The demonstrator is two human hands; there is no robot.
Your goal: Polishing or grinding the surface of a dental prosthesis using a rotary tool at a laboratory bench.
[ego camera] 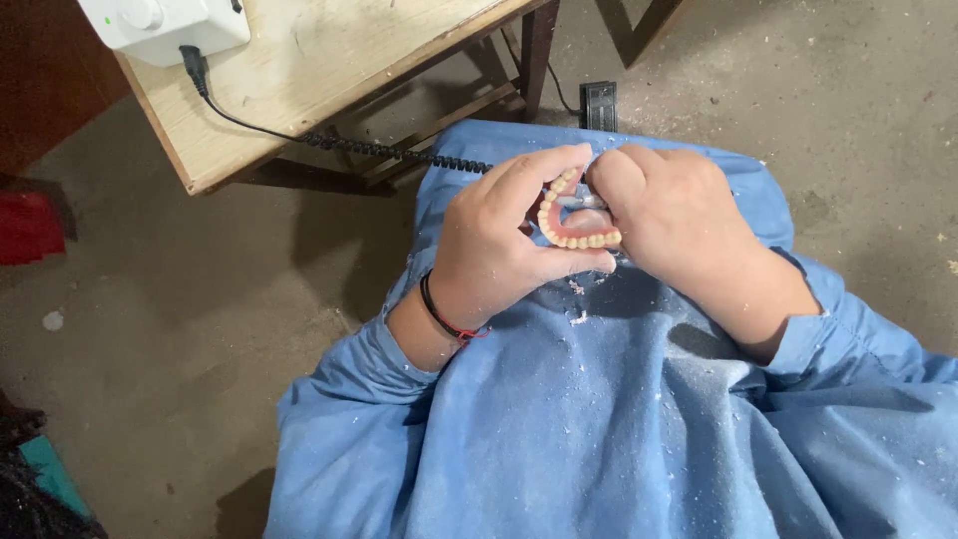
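Head view: left hand [499, 245] is closed around a pink denture [574, 225], its tooth arch curving toward the thumb. Touching the denture from the right, the right hand [674, 215] grips a slim metal handpiece [582, 202], lying crosswise. Beyond the denture stands a wooden desk [299, 70]; below, a dusty blue gown [619, 419] and concrete floor [200, 299].

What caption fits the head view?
Left hand holds a denture while right hand applies a handpiece over a blue gown.
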